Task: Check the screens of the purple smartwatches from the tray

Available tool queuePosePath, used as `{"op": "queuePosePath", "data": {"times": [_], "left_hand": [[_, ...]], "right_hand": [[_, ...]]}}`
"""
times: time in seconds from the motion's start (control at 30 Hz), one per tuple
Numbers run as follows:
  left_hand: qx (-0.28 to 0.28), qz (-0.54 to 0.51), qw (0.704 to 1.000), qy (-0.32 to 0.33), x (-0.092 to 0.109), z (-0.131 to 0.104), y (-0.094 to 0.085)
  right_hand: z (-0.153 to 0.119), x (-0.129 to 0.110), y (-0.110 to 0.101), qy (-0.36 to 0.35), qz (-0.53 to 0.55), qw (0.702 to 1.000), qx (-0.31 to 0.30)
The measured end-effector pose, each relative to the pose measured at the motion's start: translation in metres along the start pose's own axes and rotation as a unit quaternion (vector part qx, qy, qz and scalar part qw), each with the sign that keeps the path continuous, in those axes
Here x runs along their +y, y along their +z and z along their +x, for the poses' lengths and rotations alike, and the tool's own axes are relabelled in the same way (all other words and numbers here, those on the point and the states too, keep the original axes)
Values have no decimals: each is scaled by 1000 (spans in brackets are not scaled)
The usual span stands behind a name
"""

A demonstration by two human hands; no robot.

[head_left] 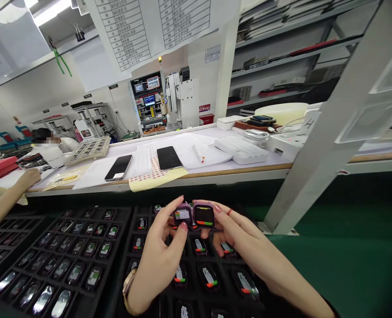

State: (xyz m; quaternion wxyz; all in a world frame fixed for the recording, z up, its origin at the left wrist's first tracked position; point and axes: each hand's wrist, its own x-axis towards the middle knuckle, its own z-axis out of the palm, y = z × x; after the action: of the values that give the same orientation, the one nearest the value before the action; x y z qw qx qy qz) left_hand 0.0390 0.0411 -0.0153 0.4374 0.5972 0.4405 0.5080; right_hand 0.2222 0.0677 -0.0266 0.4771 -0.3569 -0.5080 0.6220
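My left hand (164,251) has its fingers closed around a purple-rimmed smartwatch (182,215) whose screen shows pale lines of text. Side by side with it, a second purple smartwatch (204,215) is pinched in my right hand (237,234); its dark screen has a yellow line on top and an orange-green bar below. Both are held up over a black compartment tray (190,293), where several more watches (208,276) lie face up with lit screens. My hands cover part of the tray's far rows.
Another black tray (114,260) of watches lies at the left. Across the ledge ahead are two phones (168,157) (118,168), papers and a white box (240,149). A slanted metal post (315,163) rises at right. A co-worker's arm (9,201) reaches in from the left.
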Motion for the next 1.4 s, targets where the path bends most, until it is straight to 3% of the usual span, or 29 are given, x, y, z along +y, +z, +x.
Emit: {"op": "queuePosePath", "data": {"times": [0.2, 0.53, 1.03, 1.4], "left_hand": [[10, 1, 1000, -2, 1, 1, -1], [29, 2, 1000, -5, 0, 1, 1], [27, -3, 1000, -5, -2, 3, 2], [30, -32, 999, 0, -2, 4, 0]], "right_hand": [[-1, 0, -4, -4, 37, 999, -32], [1, -4, -3, -14, 55, 998, -30], [1, -2, -5, -2, 27, 998, -48], [0, -6, -4, -38, -8, 995, -90]]}}
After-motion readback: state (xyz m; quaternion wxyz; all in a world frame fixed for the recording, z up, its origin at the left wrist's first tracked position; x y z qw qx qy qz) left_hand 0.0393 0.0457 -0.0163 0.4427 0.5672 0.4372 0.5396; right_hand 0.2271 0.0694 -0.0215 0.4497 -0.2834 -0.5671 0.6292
